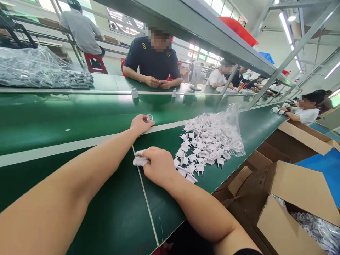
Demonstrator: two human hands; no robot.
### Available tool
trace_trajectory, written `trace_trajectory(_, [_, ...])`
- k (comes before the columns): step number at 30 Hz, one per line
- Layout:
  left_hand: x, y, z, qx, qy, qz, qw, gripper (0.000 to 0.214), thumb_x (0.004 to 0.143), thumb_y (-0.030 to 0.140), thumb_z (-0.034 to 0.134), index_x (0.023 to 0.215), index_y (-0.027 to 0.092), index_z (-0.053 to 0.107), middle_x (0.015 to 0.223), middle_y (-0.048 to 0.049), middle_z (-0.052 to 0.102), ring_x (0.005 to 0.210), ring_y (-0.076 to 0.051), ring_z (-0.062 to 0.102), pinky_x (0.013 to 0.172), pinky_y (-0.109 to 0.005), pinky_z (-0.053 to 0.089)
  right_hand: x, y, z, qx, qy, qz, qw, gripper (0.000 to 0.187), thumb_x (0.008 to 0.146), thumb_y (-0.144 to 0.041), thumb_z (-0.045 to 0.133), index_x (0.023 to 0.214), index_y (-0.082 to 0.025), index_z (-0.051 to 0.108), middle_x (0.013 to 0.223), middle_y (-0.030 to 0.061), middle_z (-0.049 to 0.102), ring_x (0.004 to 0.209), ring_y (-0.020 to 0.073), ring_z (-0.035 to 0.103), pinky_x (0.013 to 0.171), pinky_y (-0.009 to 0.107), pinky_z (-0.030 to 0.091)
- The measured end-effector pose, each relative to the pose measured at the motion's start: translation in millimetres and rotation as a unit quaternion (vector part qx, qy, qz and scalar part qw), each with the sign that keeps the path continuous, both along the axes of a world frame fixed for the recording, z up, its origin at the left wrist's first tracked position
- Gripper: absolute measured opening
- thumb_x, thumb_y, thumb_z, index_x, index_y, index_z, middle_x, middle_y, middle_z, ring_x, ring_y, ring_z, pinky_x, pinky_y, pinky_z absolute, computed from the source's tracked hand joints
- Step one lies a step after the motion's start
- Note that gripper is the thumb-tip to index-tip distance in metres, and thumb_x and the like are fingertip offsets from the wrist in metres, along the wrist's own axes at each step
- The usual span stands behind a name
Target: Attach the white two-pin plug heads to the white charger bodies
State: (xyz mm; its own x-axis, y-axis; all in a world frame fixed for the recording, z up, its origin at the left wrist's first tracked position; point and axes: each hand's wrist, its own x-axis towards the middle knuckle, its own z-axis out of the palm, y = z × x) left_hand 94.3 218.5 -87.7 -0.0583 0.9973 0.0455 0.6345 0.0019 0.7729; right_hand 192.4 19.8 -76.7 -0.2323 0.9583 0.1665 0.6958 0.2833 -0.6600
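Note:
My left hand (140, 126) reaches forward to the pale strip along the green belt. Its fingers are closed on a small white plug adapter (149, 118), whose end face is turned up. Nearer to me, my right hand (159, 165) is over the green bench (111, 212), fingers bent and pressed together. White finger covers (140, 158) wrap its fingertips; whether something is pinched between them is hidden. Right of it lies a heap of white two-pin plug pieces (204, 145), spilling from a clear plastic bag (235, 131).
Two white plug adapters (135, 92) (174, 93) stand on the belt's far side, before a seated co-worker (152, 58). A bag of parts (39, 71) lies far left. Open cardboard boxes (297, 187) stand at the right below the bench edge. A metal beam (202, 32) crosses overhead.

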Motion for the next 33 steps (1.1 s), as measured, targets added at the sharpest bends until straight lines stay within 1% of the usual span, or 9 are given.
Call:
trace_trajectory(2, [-17,-18,-1.4,0.015,-0.021,-0.012,1.000,0.053,0.082,0.033,0.070,0.131,0.014,0.068,0.125,-0.0131,0.074,0.119,-0.033,0.068,0.109,-0.042,0.051,2,6,0.0,-0.076,0.201,-0.025,0.976,0.030,0.086,-0.022,0.077,0.116,-0.022,0.083,0.105,0.0049,0.082,0.096,0.0219,0.075,0.088,0.034,0.059])
trace_trajectory(4, [-43,-47,-0.5,0.023,-0.041,-0.024,0.999,0.060,0.084,0.034,0.063,0.140,0.016,0.065,0.128,-0.0103,0.075,0.117,-0.030,0.069,0.109,-0.040,0.052,2,9,2.5,-0.173,0.379,-0.022,0.909,0.034,0.076,-0.029,0.088,0.108,-0.021,0.084,0.097,0.0032,0.082,0.089,0.0188,0.075,0.087,0.032,0.061])
trace_trajectory(7, [-90,-109,3.0,0.018,-0.062,-0.048,0.997,0.069,0.081,0.046,0.064,0.145,0.019,0.065,0.130,-0.0075,0.076,0.114,-0.029,0.071,0.107,-0.038,0.054,2,6,10.5,-0.263,0.491,0.006,0.830,0.042,0.057,-0.033,0.097,0.096,-0.020,0.086,0.093,0.0026,0.081,0.084,0.0160,0.072,0.083,0.030,0.062])
trace_trajectory(12, [-150,-229,-3.5,0.016,-0.028,-0.067,0.997,0.071,0.080,0.071,0.069,0.135,0.027,0.073,0.123,-0.0065,0.078,0.102,-0.032,0.073,0.094,-0.042,0.060,-5,-12,18.6,-0.309,0.476,0.046,0.822,0.035,0.057,-0.029,0.097,0.090,-0.021,0.087,0.096,0.0031,0.082,0.083,0.0145,0.071,0.081,0.030,0.062])
trace_trajectory(16, [-158,-287,-20.5,0.038,-0.042,-0.117,0.992,0.053,0.092,0.066,0.067,0.135,0.034,0.073,0.131,-0.0032,0.076,0.119,-0.031,0.070,0.105,-0.039,0.057,-14,-21,10.2,-0.270,0.431,0.080,0.857,0.036,0.058,-0.028,0.096,0.093,-0.023,0.086,0.093,0.0024,0.082,0.085,0.0173,0.072,0.086,0.035,0.062])
trace_trajectory(20, [-154,-297,-30.1,0.064,-0.028,-0.179,0.981,0.054,0.099,0.062,0.059,0.146,0.035,0.066,0.123,-0.0052,0.076,0.111,-0.028,0.071,0.105,-0.041,0.057,-19,-25,-2.1,-0.184,0.349,0.112,0.912,0.027,0.074,-0.034,0.088,0.100,-0.025,0.085,0.097,0.0030,0.080,0.088,0.0186,0.073,0.092,0.040,0.062])
trace_trajectory(24, [-155,-291,-32.0,0.053,-0.056,-0.144,0.987,0.067,0.086,0.074,0.072,0.139,0.033,0.069,0.131,-0.0052,0.072,0.115,-0.030,0.069,0.105,-0.041,0.058,-23,-33,-5.8,-0.034,0.242,0.157,0.957,0.021,0.085,-0.031,0.079,0.105,-0.027,0.083,0.097,0.0029,0.076,0.083,0.0159,0.069,0.083,0.034,0.061])
trace_trajectory(28, [-152,-288,-31.1,0.050,-0.091,-0.141,0.985,0.047,0.087,0.073,0.069,0.105,0.031,0.080,0.111,-0.0045,0.076,0.102,-0.030,0.070,0.093,-0.041,0.060,-27,-46,-1.2,0.114,0.171,0.176,0.963,0.021,0.093,-0.026,0.077,0.114,-0.025,0.078,0.095,0.0032,0.078,0.083,0.0161,0.070,0.083,0.034,0.061])
trace_trajectory(33, [-147,-287,-29.3,0.046,-0.124,-0.122,0.984,0.035,0.081,0.068,0.069,0.091,0.037,0.081,0.102,-0.0025,0.077,0.097,-0.032,0.071,0.088,-0.042,0.061,-28,-51,1.5,0.233,0.062,0.221,0.945,0.013,0.098,-0.020,0.071,0.109,-0.026,0.075,0.097,0.0028,0.081,0.086,0.0169,0.074,0.080,0.033,0.061])
